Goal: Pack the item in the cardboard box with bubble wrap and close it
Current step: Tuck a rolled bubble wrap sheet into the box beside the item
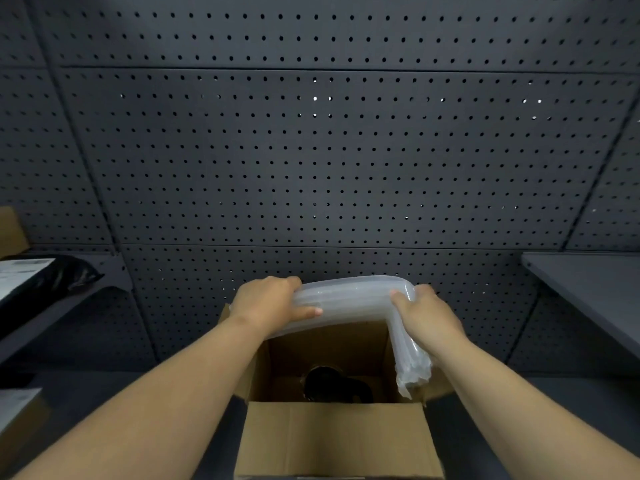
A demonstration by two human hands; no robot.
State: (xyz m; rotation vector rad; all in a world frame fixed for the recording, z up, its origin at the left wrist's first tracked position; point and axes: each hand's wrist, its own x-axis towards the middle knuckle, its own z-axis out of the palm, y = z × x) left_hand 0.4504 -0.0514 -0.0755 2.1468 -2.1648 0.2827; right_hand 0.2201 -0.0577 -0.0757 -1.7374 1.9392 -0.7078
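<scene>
An open cardboard box (332, 441) stands in front of me with its near flap folded toward me. A dark rounded item (332, 386) lies at the bottom of the box. Above the far side of the opening I hold a folded sheet of clear bubble wrap (353, 299), bent down at its right end. My left hand (273, 301) grips its left end, fingers curled over the top and thumb along the front. My right hand (426, 317) grips the bent right part, which hangs down into the box's right side.
A dark pegboard wall (318, 150) rises just behind the box. A grey shelf (588, 282) juts out on the right. On the left lie a black plastic bag (59, 275), papers (20, 271) and another cardboard piece (10, 230).
</scene>
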